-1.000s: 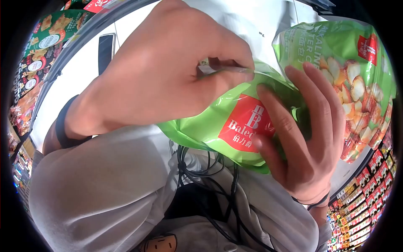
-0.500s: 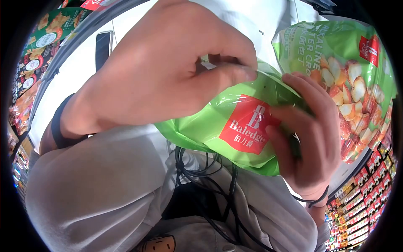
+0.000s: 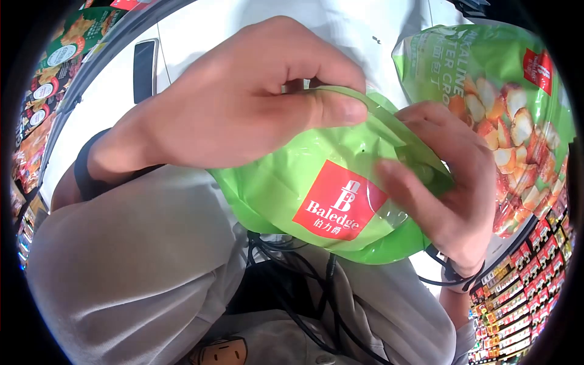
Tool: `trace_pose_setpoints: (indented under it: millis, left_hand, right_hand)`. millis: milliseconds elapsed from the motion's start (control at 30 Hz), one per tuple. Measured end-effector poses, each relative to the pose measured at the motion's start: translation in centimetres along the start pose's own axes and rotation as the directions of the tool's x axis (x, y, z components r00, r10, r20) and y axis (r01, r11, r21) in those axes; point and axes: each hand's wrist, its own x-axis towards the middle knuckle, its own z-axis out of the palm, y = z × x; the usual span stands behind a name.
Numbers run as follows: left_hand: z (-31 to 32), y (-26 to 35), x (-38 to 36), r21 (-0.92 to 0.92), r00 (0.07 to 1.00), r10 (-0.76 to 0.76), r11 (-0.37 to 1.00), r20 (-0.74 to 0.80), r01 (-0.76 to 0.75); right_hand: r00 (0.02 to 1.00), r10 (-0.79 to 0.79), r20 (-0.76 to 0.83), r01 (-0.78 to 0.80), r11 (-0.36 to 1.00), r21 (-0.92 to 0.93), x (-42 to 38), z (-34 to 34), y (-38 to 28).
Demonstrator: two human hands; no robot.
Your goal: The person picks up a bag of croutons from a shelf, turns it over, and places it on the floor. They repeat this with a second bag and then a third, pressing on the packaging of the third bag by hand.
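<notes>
A glossy green Baledge bag (image 3: 274, 188) with a red label hangs above my lap, its top edge uppermost. My left hand (image 3: 243, 103) is closed on that top edge, the thumb in front and the curled index finger behind. On the bag's right side is my right hand (image 3: 453, 176), its thumb against the front near the red label and its fingers at the top edge. The right thumb is slightly blurred. Whatever the bag contains is hidden. A second green bag (image 3: 520, 115), printed with croutons, lies just beyond my right hand.
A dark phone (image 3: 145, 72) lies on the white surface (image 3: 201, 36) at the left. Black cables (image 3: 328, 286) hang between my knees (image 3: 140, 255). Shelves of packaged goods (image 3: 517, 298) stand at the lower right, with colourful snack packs (image 3: 45, 91) at the left edge.
The held bag has shifted slightly left and down, and its red label shows more fully. My left hand has lowered a little, and the right fingers have moved off the label's edge.
</notes>
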Motion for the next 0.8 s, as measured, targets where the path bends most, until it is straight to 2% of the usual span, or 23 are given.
trace_pose_setpoints:
  millis: [133,267,367,433,500,567,633,800]
  left_hand:
    - [0.3,-0.5,0.1,-0.005,1.0,-0.005,1.0,0.007,0.005]
    - [0.1,-0.3,0.4,0.029,1.0,0.025,0.999,0.018,-0.026]
    - [0.0,0.0,0.6,0.021,0.998,-0.034,0.999,0.054,0.032]
    - [0.2,0.2,1.0,-0.206,0.992,-0.087,0.973,0.093,0.104]
    - [-0.4,0.5,1.3,-0.181,0.987,-0.098,0.976,0.126,0.12]
    - [-0.5,0.4,1.4,-0.152,0.982,-0.108,0.979,0.157,0.132]
    - [-0.4,0.2,1.3,-0.094,0.989,-0.088,0.991,0.117,0.099]
    - [-0.6,0.3,1.5,-0.08,0.988,-0.096,0.991,0.123,0.106]
  right_hand:
    - [1.0,0.008,-0.006,-0.008,0.994,0.105,0.1,0.3,0.3]
    - [0.991,0.135,0.014,-0.135,0.969,0.206,0.3,0.3,0.5]
    - [0.977,0.203,0.07,-0.215,0.926,0.311,0.6,0.5,1.0]
    - [0.97,0.223,0.096,-0.243,0.902,0.357,0.8,0.5,1.2]
    - [0.94,0.299,0.162,-0.34,0.84,0.422,0.8,0.5,1.3]
    - [0.938,0.306,0.163,-0.347,0.821,0.454,0.8,0.7,1.6]
    - [0.935,0.313,0.165,-0.353,0.798,0.487,0.7,0.7,1.6]
    - [0.924,0.354,0.149,-0.377,0.768,0.518,0.7,0.9,1.4]
